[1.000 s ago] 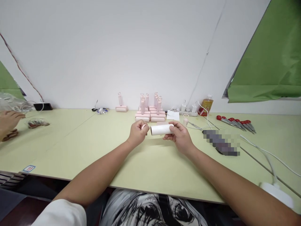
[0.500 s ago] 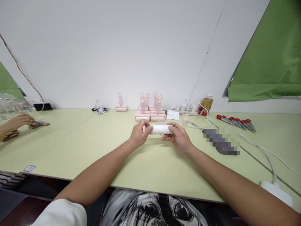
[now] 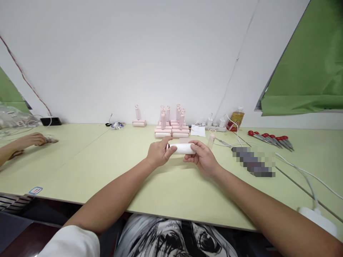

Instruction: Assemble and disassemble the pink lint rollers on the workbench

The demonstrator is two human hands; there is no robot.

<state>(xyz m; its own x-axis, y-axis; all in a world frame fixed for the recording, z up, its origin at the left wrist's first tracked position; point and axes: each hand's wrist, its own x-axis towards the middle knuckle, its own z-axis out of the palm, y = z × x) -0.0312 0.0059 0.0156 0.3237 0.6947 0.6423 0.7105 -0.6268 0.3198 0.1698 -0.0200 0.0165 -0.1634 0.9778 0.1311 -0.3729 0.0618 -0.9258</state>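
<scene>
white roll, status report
left hand and right hand both on white roll; roll held sideways above table; pink rollers stand behind, nothing visibly blocking

Two red strokes, reading as the number 11, mark a white, blue-bordered sticker [image 3: 35, 190] on the near edge of a pale green counter [image 3: 88, 171], at 8 o'clock from the view's center. At 3 o'clock, a bottle [image 3: 237, 120] stands by the wall, bearing a yellow and red label whose printing is too small to read.
</scene>
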